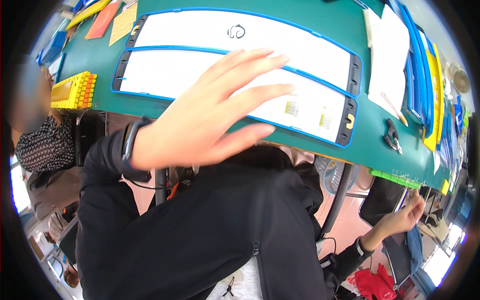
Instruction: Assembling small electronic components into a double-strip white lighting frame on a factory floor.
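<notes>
My left hand is spread over two long white panels in blue frames. The panels lie side by side on the green table and have black end pieces, two of them with yellow catches. The fingers are apart and hold nothing; I cannot tell whether they touch the near panel. Low at the right, my right hand is at the table's edge with its fingertips pinched together. Beside those fingertips is a bright green strip with thin pale strands or pins. Anything in the pinch is too small to make out.
On the green table, a black-handled tool lies at the right below white paper. Blue and yellow folders stand beyond it. A yellow-and-orange block stack sits at the left, near another person. A wire basket is underneath.
</notes>
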Demonstrator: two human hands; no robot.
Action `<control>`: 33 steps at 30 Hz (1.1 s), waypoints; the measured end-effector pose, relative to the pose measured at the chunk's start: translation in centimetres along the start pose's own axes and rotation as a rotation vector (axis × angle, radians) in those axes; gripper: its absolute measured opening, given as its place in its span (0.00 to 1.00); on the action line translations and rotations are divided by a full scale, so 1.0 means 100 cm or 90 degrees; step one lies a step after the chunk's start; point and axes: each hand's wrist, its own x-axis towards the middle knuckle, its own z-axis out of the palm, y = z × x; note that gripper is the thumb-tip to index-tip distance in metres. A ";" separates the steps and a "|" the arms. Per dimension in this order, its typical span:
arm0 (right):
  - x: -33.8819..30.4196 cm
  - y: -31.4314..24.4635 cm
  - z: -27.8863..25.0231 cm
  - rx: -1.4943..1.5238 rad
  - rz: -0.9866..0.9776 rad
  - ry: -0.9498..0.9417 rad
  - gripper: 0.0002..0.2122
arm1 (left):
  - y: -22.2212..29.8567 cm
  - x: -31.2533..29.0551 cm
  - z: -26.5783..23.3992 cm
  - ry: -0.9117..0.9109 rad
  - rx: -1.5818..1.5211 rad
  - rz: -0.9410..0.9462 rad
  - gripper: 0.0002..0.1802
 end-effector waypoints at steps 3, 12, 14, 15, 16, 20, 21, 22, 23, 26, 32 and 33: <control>-0.049 -0.109 0.021 -0.019 -0.199 -0.222 0.03 | 0.024 -0.035 -0.008 -0.062 -0.242 -0.007 0.27; -0.044 -0.249 0.120 0.607 -0.287 -1.230 0.03 | 0.074 -0.042 0.067 -0.053 -0.842 0.165 0.16; -0.020 -0.249 0.135 0.744 -0.144 -1.248 0.04 | 0.071 -0.046 0.053 -0.025 -0.898 0.218 0.10; -0.031 -0.250 0.112 0.748 0.019 -0.993 0.03 | 0.066 -0.049 0.036 -0.180 -0.993 0.121 0.08; -0.030 -0.250 0.110 0.800 0.063 -0.885 0.02 | 0.061 -0.052 0.026 -0.351 -1.082 0.033 0.08; 0.009 -0.252 0.116 1.028 0.453 -0.682 0.08 | 0.048 -0.085 0.009 -0.034 -0.923 -0.051 0.08; 0.036 -0.241 0.119 1.022 0.449 -0.698 0.08 | 0.045 -0.094 0.003 0.060 -0.877 -0.066 0.09; 0.067 -0.231 0.131 0.940 0.362 -0.822 0.08 | 0.043 -0.102 -0.005 0.129 -0.863 -0.122 0.09; 0.095 -0.216 0.135 0.850 0.270 -0.936 0.12 | 0.039 -0.111 -0.015 0.163 -0.809 -0.184 0.10; 0.040 -0.227 0.183 0.382 -0.236 -0.398 0.07 | 0.025 -0.116 -0.032 0.292 -0.617 -0.311 0.10; 0.054 -0.230 0.254 0.608 -0.082 -0.727 0.07 | -0.001 -0.113 -0.066 0.136 -0.567 -0.515 0.05; 0.053 -0.230 0.267 0.608 -0.080 -0.733 0.07 | -0.003 -0.114 -0.068 0.067 -0.622 -0.564 0.04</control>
